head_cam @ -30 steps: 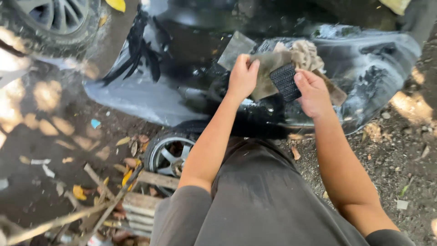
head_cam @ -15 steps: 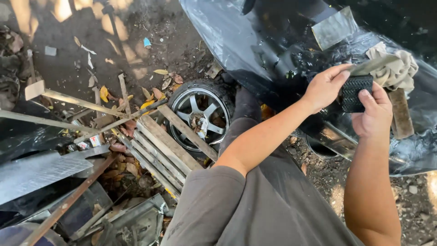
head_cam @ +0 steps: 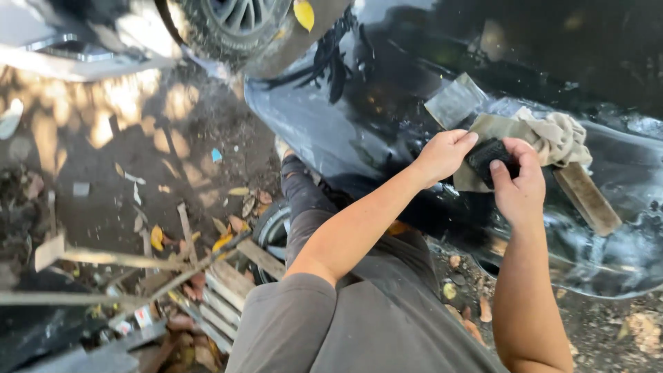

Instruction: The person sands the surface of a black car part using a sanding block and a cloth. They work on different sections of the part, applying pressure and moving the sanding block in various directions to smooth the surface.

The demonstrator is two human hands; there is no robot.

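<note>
Since half a second ago the view has been swung up and to the right, so that the wheel on the ground is now half hidden behind the person's leg, and both hands are seen nearer the middle of the wet panel. The right hand [head_cam: 516, 185] is closed around a small black sanding block [head_cam: 487, 157], which is pinched between thumb and fingers. The block's long axis is set on a slant, its upper end pointing up and right toward the rag. The left hand [head_cam: 443, 153] is curled into a narrow grip on the edge of a sheet of grey sandpaper [head_cam: 483, 131], which is wrapped partly about the block.

Just beyond the hands a crumpled beige rag [head_cam: 556, 137] is laid on the panel, touching the sandpaper. A second square of sandpaper [head_cam: 454, 101] is lying flat just above the left hand. A wooden strip [head_cam: 587, 198] is seen beside the right hand, running down and to the right. All of these are carried by the glossy black car panel [head_cam: 331, 131], which is wet and streaked with foam at the right.

Farther out, a wheel [head_cam: 273, 231] is lying on the dirt by the leg, wooden slats [head_cam: 221, 290] are piled at lower left, and a tyre [head_cam: 235, 21] is seen at the top.
</note>
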